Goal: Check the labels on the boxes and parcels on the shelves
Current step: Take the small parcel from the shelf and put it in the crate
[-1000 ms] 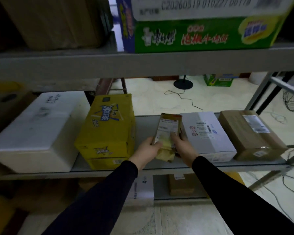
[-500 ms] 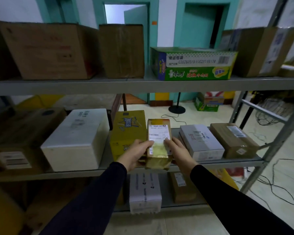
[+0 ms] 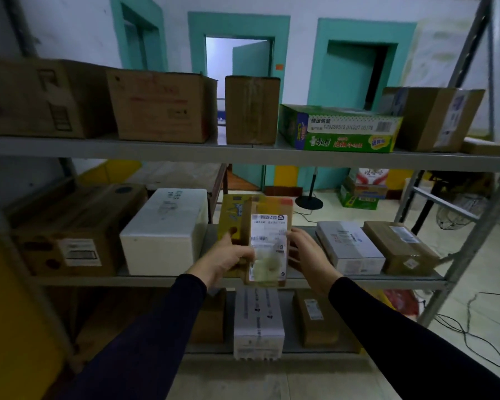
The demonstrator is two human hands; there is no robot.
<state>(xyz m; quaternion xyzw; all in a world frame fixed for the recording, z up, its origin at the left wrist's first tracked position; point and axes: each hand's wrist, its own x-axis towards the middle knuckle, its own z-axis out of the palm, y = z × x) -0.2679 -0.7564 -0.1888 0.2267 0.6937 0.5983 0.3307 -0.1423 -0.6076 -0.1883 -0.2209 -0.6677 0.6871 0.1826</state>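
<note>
Just below the frame's centre, the fingers (image 3: 244, 252) of the left hand (image 3: 223, 259) curl round the left edge of a small brown parcel (image 3: 267, 241), thumb up on its side, while the right hand (image 3: 306, 254) presses against the right edge with fingers (image 3: 296, 236) bent onto it. Between them the parcel stands upright, tipped so that its white shipping label (image 3: 268, 235) faces the camera; the print is too blurred to read. Dark sleeves run down to both lower corners of the frame.

Directly behind the parcel sits a yellow box (image 3: 233, 215) on the middle shelf (image 3: 162, 281). Left of that lies a white foam box (image 3: 168, 232), then a brown carton (image 3: 75, 229) with a label on its front. Right of the hands, a white labelled box (image 3: 348, 246) and a brown taped parcel (image 3: 399, 246) lie side by side.

Across the upper part of the frame, the top shelf (image 3: 243, 153) carries several cardboard cartons and a green noodle box (image 3: 341, 129) with a barcode strip. Low in the frame, a white parcel (image 3: 257, 321) juts from the bottom shelf.
</note>
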